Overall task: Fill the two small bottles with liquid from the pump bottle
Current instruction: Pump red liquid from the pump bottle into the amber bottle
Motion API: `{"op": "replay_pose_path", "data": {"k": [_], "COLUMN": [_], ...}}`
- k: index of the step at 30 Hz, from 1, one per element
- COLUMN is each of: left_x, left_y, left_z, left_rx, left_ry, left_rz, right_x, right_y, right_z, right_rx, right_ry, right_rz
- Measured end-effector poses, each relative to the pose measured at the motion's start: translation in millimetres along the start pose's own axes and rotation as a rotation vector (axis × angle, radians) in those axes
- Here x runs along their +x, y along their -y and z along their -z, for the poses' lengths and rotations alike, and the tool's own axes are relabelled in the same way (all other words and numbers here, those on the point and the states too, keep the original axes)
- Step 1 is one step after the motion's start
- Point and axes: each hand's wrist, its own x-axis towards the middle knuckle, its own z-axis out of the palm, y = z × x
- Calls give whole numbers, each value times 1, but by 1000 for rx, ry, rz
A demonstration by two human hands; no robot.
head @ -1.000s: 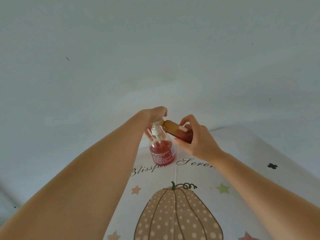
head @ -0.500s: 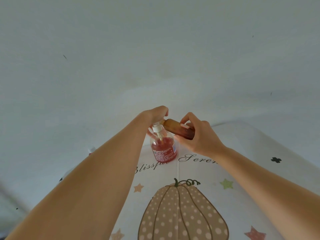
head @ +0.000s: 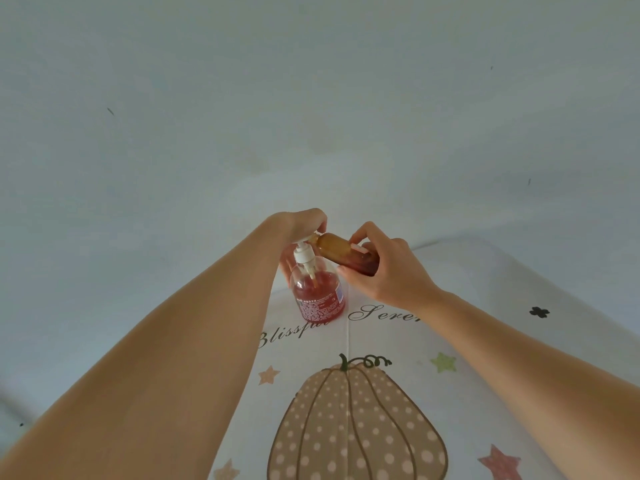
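Amber small bottle (head: 335, 250), just one, one pump bottle (head: 318, 299)

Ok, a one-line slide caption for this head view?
Left hand grips the pump bottle; right hand holds the tilted amber small bottle to its nozzle.

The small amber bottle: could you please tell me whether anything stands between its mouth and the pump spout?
Nothing visible does. The small amber bottle, tilted in the right hand, has its mouth at the spout of the pump bottle, beneath the left hand.
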Motion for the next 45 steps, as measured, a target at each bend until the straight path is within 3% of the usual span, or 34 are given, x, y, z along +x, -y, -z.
{"op": "replay_pose_path", "data": {"k": [7, 18, 26, 45], "left_x": [-6, -4, -7, -13], "left_y": [1, -4, 1, 2], "left_z": [-6, 3, -8, -6], "left_rx": [-36, -12, 36, 44], "left_ry": [-94, -14, -130, -145], "left_rz": [-51, -20, -46, -64], "right_x": [-1, 2, -1, -2], "right_y": [2, 7, 7, 5], "right_z": [0, 1, 0, -2], "right_rx": [0, -28, -9, 22], "right_ry": [7, -3, 25, 9], "right_rz": [-17, 29, -24, -29]}}
